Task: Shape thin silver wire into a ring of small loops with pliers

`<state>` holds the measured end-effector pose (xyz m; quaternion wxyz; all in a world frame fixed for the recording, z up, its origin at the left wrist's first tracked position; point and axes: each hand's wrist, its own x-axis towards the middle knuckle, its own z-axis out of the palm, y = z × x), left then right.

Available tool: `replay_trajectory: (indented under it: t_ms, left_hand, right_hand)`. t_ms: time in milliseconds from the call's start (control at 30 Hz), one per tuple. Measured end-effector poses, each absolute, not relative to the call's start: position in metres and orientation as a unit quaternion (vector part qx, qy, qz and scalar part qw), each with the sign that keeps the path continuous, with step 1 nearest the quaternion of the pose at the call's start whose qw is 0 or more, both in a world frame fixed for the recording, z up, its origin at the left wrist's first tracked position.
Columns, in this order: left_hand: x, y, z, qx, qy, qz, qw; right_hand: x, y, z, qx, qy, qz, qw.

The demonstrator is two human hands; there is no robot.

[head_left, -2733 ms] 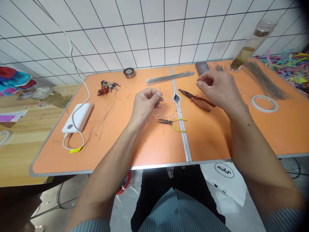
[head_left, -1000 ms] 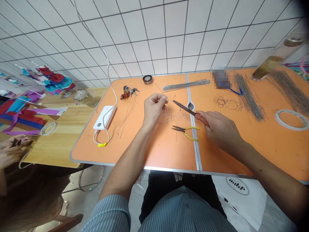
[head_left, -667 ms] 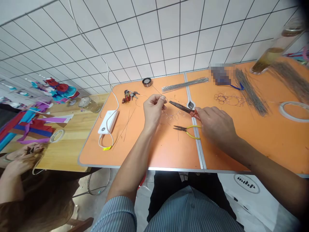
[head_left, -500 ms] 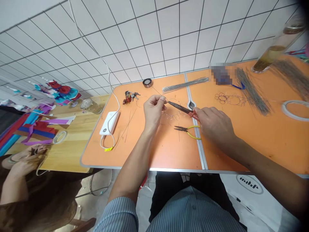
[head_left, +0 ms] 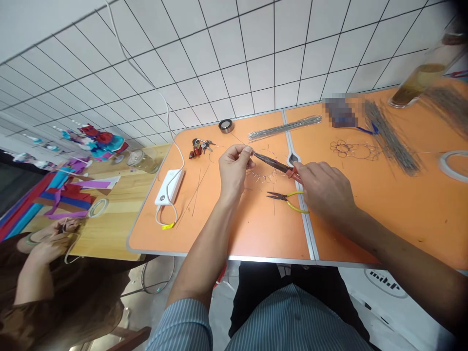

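My left hand (head_left: 234, 168) is closed in a pinch on a thin wire, most of which the fingers hide. My right hand (head_left: 323, 187) is wrapped round the red handles of long-nosed pliers (head_left: 272, 162). The tips of the pliers meet the wire right at my left fingertips. Below the jaws a loop of fine wire with small bends (head_left: 263, 177) shows, partly covered by my fingers and the pliers. A second pair of pliers with yellow handles (head_left: 292, 197) lies on the orange table (head_left: 270, 239), just below the pliers I hold.
Behind my hands lie a roll of black tape (head_left: 225, 126) and a bundle of straight wires (head_left: 285, 127). Keys (head_left: 202, 147) and a white power bank (head_left: 169, 187) are on the left. Flower-shaped wire (head_left: 341, 148) and a glass bottle (head_left: 417, 85) stand right. A co-worker's hands (head_left: 54, 241) are far left.
The whole view has shifted slightly, with the table appearing a little further right. Both hands keep their grip, and the pliers stay at the left fingertips.
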<state>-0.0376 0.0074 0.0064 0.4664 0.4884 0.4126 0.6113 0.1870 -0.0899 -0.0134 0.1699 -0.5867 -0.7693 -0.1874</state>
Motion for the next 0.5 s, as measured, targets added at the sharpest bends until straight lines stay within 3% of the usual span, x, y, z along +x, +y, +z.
replay_trajectory:
  t_ms: [500]
  left_hand:
    - [-0.0339, 0.0025, 0.0125, 0.487, 0.428, 0.611, 0.454]
  right_hand:
    - [0.1866, -0.0914, -0.0161, -0.576, -0.776, -0.182, 0.181]
